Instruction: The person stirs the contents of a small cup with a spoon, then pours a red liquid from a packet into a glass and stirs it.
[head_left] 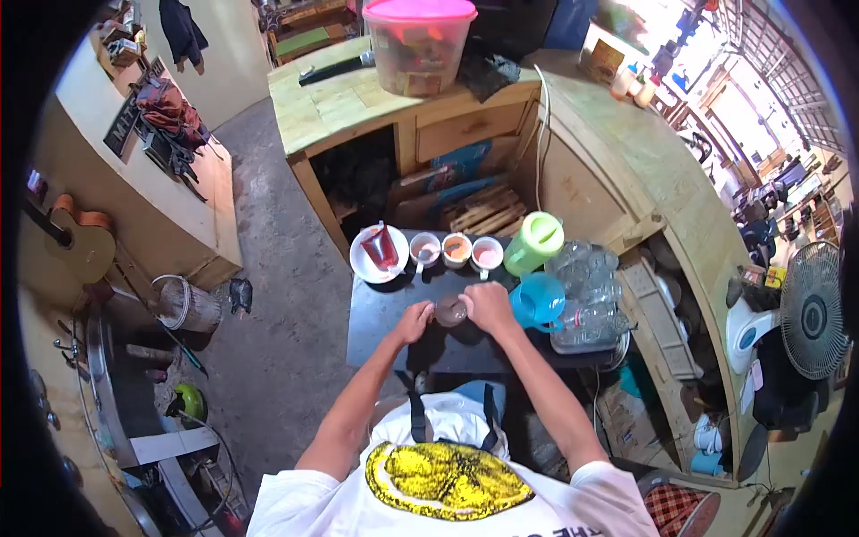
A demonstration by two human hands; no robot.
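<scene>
On the dark table [376, 318] in front of me is a clear drinking glass [451, 311]. My left hand [414, 322] is closed on its left side. My right hand [489, 307] is closed at its right rim; its curled fingers are partly hidden from above. Behind the glass stands a row of three white cups [488, 255] with powder or similar contents. To their left, a white bowl [358, 259] carries a packet of red liquid [383, 251]. Right of my hands are a blue pitcher [539, 302] and a green lidded jug [534, 242].
Clear glasses [586, 286] crowd a tray at the table's right end. A wooden counter [331, 112] curves behind, bearing a pink-lidded tub [419, 45]. A fan [810, 309] stands at the right. Grey floor [277, 295] lies to the left, with a bucket [190, 304].
</scene>
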